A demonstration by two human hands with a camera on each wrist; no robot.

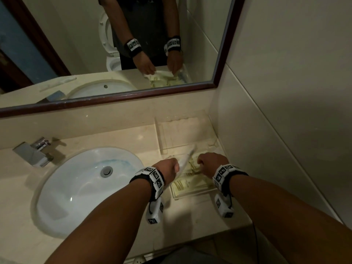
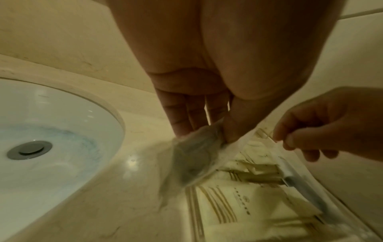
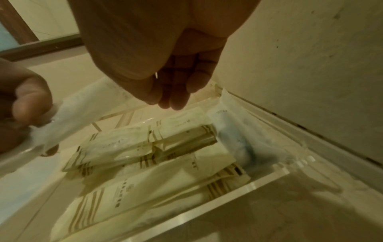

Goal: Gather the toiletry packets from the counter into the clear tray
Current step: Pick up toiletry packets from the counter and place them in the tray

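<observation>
Holding a long white packet [image 1: 185, 160] in the left hand [image 1: 167, 168] — pinched at its near end between thumb and fingers [image 2: 182, 121], the rest slanting up and away toward the back wall. Hanging over the left side of the clear tray [image 3: 259, 184], which sits at the right end of the counter [image 1: 114, 141], tight against the side wall. Already full of cream packets [image 3: 149, 188] with brown stripes, lying side by side, plus a see-through one [image 3: 234, 135] along the wall side.

Right hand [image 1: 211, 162] low over the middle of the tray, fingers bent downward, tips close together; cannot tell if pinching a packet or just touching the pile.

Left hand nearer to the job. Tray right under and a bit to the right of the pinch — probably best to turn the long packet flat, in line with the others, then let go. Sink [image 1: 83, 189] well off to the left.
</observation>
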